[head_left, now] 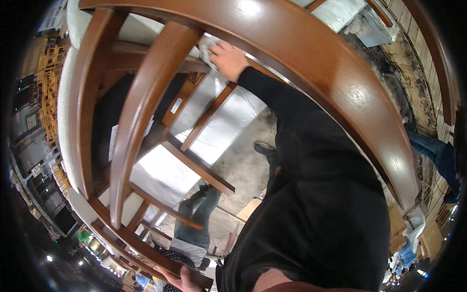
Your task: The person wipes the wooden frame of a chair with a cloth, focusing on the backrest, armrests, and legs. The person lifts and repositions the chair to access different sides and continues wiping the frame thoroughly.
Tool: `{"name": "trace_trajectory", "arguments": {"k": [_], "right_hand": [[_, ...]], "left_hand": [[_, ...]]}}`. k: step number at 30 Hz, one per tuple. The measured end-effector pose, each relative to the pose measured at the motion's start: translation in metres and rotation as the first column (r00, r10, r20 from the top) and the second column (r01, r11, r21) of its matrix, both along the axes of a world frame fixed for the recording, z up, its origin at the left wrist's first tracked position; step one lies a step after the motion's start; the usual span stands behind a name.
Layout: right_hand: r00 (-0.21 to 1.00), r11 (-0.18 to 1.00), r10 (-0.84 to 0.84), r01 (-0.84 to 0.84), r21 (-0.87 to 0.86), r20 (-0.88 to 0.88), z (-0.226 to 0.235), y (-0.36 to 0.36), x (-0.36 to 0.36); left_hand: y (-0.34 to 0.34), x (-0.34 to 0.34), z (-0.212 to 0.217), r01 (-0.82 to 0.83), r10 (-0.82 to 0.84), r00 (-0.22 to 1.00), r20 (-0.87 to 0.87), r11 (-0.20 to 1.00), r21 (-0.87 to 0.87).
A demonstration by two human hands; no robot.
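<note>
At left, the brown slats (138, 126) of the wooden chair frame slant from upper right to lower left, spanning the gap between your hands. At the bottom, your left hand (187, 280) grasps the lower rail (138, 246) near its end. Farther up, a crumpled pale cloth (206, 52) sits under your right hand (228, 59), fingers bent over it. Rightward, the curved rail (335, 65) arches long toward lower right, nearer your right hand.

The chair frame (335, 73) is smooth, glossy wood, the upholstery (65, 117) matt cloth
</note>
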State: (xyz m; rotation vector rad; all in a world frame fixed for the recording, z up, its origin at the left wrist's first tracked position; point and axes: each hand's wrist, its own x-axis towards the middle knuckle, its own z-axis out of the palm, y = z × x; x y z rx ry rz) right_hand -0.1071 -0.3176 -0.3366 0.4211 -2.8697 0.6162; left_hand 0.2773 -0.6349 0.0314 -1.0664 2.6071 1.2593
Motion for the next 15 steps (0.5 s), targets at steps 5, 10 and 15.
{"name": "trace_trajectory", "arguments": {"k": [5,10,15], "right_hand": [[0.991,0.991,-0.099,0.106,-0.075,0.095,0.002,0.030,0.034],[0.966,0.974,-0.193,0.210,-0.087,0.175,-0.016,-0.020,-0.044],[0.973,0.991,-0.099,0.115,-0.068,0.210,-0.022,-0.056,-0.114]], "left_hand": [[-0.006,0.006,-0.008,0.014,-0.016,0.995,-0.100,1.000,-0.024],[-0.014,0.009,-0.009,0.013,-0.012,0.999,-0.044,0.999,0.035],[-0.014,0.012,-0.010,-0.002,0.001,0.997,-0.082,1.000,-0.020]]}}
